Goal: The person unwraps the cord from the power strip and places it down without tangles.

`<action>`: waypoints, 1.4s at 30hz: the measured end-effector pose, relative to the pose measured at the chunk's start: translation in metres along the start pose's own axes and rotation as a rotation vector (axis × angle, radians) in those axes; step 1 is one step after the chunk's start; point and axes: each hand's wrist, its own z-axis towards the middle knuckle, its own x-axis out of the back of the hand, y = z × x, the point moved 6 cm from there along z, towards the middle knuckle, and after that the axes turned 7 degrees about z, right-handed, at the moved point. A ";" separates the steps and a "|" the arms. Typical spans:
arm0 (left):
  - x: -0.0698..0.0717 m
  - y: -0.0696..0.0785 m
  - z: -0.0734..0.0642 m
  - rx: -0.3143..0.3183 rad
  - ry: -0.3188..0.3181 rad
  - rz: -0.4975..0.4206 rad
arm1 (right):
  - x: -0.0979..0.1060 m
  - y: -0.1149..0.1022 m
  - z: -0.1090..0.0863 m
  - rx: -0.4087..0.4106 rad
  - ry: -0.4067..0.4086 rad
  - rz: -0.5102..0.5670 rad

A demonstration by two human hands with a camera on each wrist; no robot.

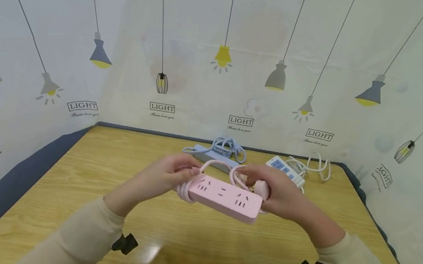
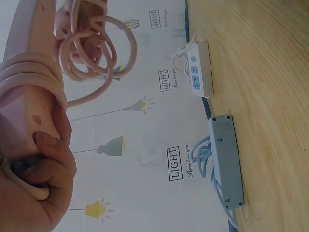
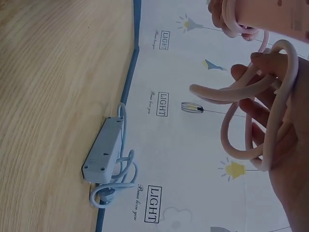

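A pink power strip is held up above the table, its sockets facing the head camera. My left hand grips its left end, where several turns of pink cord are wound round the body. Loose loops of the same cord are gathered in my right hand, beside the strip's right end. The pink plug shows at that hand's thumb side. In the right wrist view, the right fingers curl through the loops.
On the wooden table, a blue power strip with a tangled blue cord lies at the back middle. A white power strip with blue socket faces and a white cord lies back right. A lamp-printed curtain surrounds the table's back and sides.
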 end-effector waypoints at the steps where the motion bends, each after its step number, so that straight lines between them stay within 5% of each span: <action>1: -0.002 0.002 0.000 -0.018 0.005 0.040 | -0.002 0.002 0.002 -0.018 -0.024 -0.029; 5: -0.010 0.012 0.000 -0.078 0.017 0.240 | -0.012 0.008 0.011 -0.047 -0.098 -0.257; 12: -0.023 0.011 0.007 -0.038 0.038 0.447 | -0.015 0.005 0.029 -0.057 -0.125 -0.547; 19: -0.029 0.000 0.015 0.024 0.072 0.610 | -0.004 -0.010 0.034 0.006 0.005 -0.752; 26: -0.023 -0.010 0.017 0.162 0.100 0.633 | 0.011 -0.040 0.027 0.210 0.327 -0.651; 30: -0.017 -0.021 0.021 0.224 0.122 0.649 | 0.016 -0.058 0.025 0.324 0.439 -0.568; 37: -0.007 -0.040 0.027 0.305 0.136 0.579 | 0.017 -0.078 0.018 0.450 0.509 -0.457; 42: 0.008 -0.055 0.030 0.368 0.175 0.531 | 0.010 -0.091 0.013 0.533 0.457 -0.399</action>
